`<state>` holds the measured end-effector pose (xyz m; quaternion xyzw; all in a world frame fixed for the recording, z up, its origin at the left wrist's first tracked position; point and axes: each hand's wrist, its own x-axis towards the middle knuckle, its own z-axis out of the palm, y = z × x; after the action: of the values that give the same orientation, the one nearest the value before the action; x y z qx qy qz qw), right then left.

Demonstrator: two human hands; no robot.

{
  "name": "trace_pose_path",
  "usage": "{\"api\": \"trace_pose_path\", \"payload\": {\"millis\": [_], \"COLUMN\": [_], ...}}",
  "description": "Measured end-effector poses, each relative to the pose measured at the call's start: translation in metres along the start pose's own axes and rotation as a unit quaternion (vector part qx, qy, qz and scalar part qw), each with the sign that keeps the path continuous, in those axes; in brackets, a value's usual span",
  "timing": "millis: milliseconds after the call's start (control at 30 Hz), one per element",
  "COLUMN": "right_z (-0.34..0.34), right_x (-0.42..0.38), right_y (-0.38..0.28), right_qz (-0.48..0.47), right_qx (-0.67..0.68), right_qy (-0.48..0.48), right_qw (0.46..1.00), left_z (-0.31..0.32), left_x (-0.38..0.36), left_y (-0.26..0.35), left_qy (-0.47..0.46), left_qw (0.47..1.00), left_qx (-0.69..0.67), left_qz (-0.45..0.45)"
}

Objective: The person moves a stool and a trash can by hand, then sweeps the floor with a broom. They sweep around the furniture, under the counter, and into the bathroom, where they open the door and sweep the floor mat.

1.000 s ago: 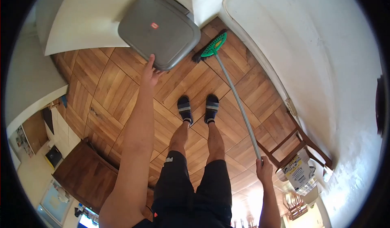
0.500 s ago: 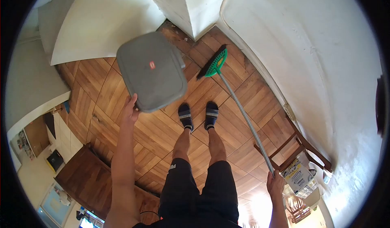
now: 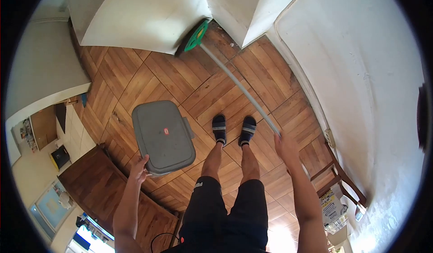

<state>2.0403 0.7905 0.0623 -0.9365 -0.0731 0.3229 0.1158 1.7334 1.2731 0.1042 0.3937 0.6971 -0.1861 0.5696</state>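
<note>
My left hand (image 3: 139,168) grips the near-left corner of a grey plastic lidded bin (image 3: 164,140), its thumb over the rim. The bin's lid is down and carries a small red label; its sides are mostly hidden beneath. With my right hand (image 3: 285,150) I hold the upper end of a long-handled broom (image 3: 237,82). Its green head (image 3: 197,36) with dark bristles lies against the base of the white wall, beside the floor corner. Small pale bits (image 3: 232,44) lie on the floor to the right of the broom head.
My sandalled feet (image 3: 233,129) stand on wood-patterned floor tiles (image 3: 216,97). A long white wall (image 3: 343,72) runs along the right, with a wooden chair (image 3: 338,176) bearing a box (image 3: 333,208) beside it. Dark wooden furniture (image 3: 99,185) stands at the left.
The broom head has swung left, from open floor to the wall base, and my right hand has moved forward. My left hand has brought the bin nearer to me and lower in view.
</note>
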Motion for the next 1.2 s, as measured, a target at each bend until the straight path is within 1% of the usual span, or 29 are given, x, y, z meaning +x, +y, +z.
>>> {"api": "trace_pose_path", "payload": {"millis": [33,100,133,167,233,300,367,400,467,533,633,667,733,800,833,900,967,1033,1100,1167,1200], "right_z": [0.011,0.035,0.043,0.046,0.042,0.022,0.001,-0.001,0.013,0.024,0.062,0.072,0.085,0.056,0.039,0.018,0.008,0.031,0.056,0.067,0.070], "right_x": [0.012,0.025,0.011,-0.012,-0.060,-0.101,-0.109,-0.113,-0.077,-0.027,0.003,-0.006,-0.051,-0.102,-0.125,-0.142,-0.127,-0.078,-0.022,-0.020,-0.025], "right_y": [-0.005,-0.013,-0.010,-0.005,0.001,0.002,-0.015,-0.024,-0.034,-0.048,-0.026,-0.016,0.010,-0.003,-0.012,-0.027,-0.043,-0.045,-0.040,-0.024,-0.018], "right_qz": [0.004,0.015,0.026,0.034,0.053,0.094,0.099,0.106,0.065,0.041,0.080,0.070,0.047,0.090,0.091,0.096,0.105,0.040,0.025,0.037,0.044], "right_qx": [0.004,0.009,0.036,0.059,0.043,0.032,0.018,0.015,0.059,0.071,0.098,0.092,0.070,0.087,0.081,0.075,0.078,0.098,0.103,0.123,0.129], "right_qy": [-0.006,-0.016,-0.014,-0.010,-0.029,-0.088,-0.086,-0.087,-0.022,-0.025,-0.093,-0.087,-0.073,-0.096,-0.092,-0.087,-0.084,-0.017,-0.032,-0.055,-0.069], "right_qw": [1.000,1.000,0.999,0.998,0.997,0.991,0.991,0.990,0.996,0.996,0.988,0.990,0.994,0.988,0.988,0.989,0.988,0.994,0.994,0.990,0.988], "left_z": [-0.013,-0.024,-0.024,-0.028,-0.036,-0.049,-0.061,-0.055,-0.027,-0.023,-0.027,-0.028,-0.022,-0.016,-0.018,-0.013,0.000,0.007,0.008,0.005,0.001], "left_x": [0.002,-0.010,-0.016,-0.023,-0.025,-0.018,-0.007,-0.011,-0.027,-0.020,-0.012,-0.011,-0.012,-0.009,-0.007,-0.008,-0.014,-0.013,-0.016,-0.013,-0.011], "left_y": [-0.013,-0.033,-0.037,-0.038,-0.052,-0.064,-0.078,-0.077,-0.062,-0.062,-0.064,-0.066,-0.065,-0.068,-0.069,-0.068,-0.059,-0.055,-0.055,-0.054,-0.056], "left_qy": [0.024,0.023,0.019,0.014,0.006,-0.009,-0.032,-0.028,-0.019,-0.029,-0.048,-0.056,-0.055,-0.063,-0.070,-0.076,-0.076,-0.083,-0.072,-0.048,-0.055], "left_qw": [1.000,0.998,0.996,0.997,0.992,0.988,0.985,0.984,0.980,0.981,0.982,0.983,0.980,0.976,0.976,0.977,0.980,0.980,0.984,0.990,0.990], "left_qx": [-0.001,-0.052,-0.080,-0.069,-0.111,-0.142,-0.155,-0.160,-0.172,-0.172,-0.154,-0.150,-0.154,-0.159,-0.154,-0.144,-0.131,-0.129,-0.116,-0.091,-0.089], "left_qz": [-0.004,0.026,0.040,0.041,0.053,0.064,0.067,0.075,0.096,0.091,0.094,0.094,0.116,0.134,0.139,0.139,0.129,0.126,0.113,0.091,0.093]}}
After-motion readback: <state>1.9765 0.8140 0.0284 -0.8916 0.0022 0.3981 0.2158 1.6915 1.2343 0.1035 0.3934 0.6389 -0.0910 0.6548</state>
